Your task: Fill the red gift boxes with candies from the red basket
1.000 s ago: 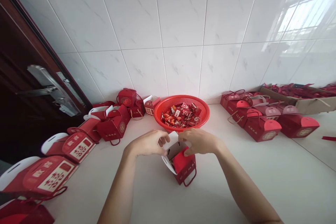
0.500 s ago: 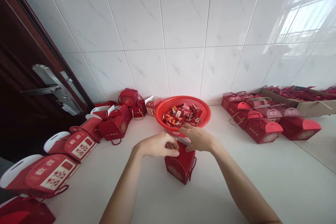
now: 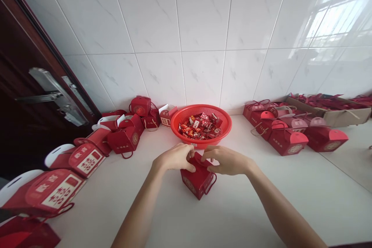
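Note:
A small red cardboard gift box (image 3: 196, 181) with a gold round emblem and a cord handle hanging on its right side stands in front of me. My left hand (image 3: 176, 157) grips the left side of its top, thumb in front and fingers behind. My right hand (image 3: 228, 160) pinches at the right side of the top flaps, thumb and fingers curled around the edge. The flaps are raised between my hands; the fingertips partly hide them. Just behind the box sits a red plastic basket (image 3: 178, 133) holding wrapped candies (image 3: 200, 126).
Several red gift boxes (image 3: 62, 192) line the left side, others (image 3: 123, 139) stand at the back left. More boxes (image 3: 287, 141) are grouped at right, before a cardboard carton (image 3: 345, 116) of red items. A tiled wall (image 3: 203, 77) closes the back; a dark door (image 3: 35, 97) is at left.
My right hand has moved from above the box's back edge to its right side. My left hand has shifted slightly over the top, and the flaps now stand higher between the hands.

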The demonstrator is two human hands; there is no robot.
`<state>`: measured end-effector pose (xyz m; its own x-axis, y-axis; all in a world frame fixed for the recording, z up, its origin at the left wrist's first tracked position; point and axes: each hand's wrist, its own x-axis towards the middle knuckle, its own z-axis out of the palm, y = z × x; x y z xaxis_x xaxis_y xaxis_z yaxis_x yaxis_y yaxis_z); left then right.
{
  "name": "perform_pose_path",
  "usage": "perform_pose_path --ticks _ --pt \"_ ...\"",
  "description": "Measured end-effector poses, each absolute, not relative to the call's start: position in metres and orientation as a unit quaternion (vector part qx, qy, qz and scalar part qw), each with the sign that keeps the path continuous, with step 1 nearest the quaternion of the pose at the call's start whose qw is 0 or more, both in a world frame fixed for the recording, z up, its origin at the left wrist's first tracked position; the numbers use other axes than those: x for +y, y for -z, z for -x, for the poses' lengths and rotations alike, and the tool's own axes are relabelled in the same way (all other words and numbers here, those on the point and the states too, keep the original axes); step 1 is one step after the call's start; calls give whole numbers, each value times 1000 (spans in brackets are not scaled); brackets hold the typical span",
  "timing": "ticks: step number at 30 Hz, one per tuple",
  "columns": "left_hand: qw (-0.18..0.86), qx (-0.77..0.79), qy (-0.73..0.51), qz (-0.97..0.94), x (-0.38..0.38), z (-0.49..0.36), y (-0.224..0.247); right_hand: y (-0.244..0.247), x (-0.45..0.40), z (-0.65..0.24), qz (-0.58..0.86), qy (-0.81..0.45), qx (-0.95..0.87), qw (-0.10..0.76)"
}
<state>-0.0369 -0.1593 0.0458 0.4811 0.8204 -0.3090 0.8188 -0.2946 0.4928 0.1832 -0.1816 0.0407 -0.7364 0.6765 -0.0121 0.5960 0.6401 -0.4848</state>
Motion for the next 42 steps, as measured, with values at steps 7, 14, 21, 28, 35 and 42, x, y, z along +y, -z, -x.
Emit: perform_pose_path --ticks 7,14,21,28,35,42 --pt "315 474 -22 -822 -161 31 -47 -26 -186 -189 340 -288 -887 125" --pt "351 486 -8 -801 -150 28 -36 3 -177 -209 428 -355 -807 199" --pt "312 526 -55 -789 -151 26 -32 27 -169 -216 444 -415 -774 176" --pt "324 547 -76 -769 -149 23 -30 43 -160 -213 418 -533 -711 189" --pt "343 548 -93 -757 -148 21 -24 19 -165 -209 342 -675 -586 290" --pt "419 508 -105 -745 -148 24 -29 -3 -161 -185 349 -628 -646 258"
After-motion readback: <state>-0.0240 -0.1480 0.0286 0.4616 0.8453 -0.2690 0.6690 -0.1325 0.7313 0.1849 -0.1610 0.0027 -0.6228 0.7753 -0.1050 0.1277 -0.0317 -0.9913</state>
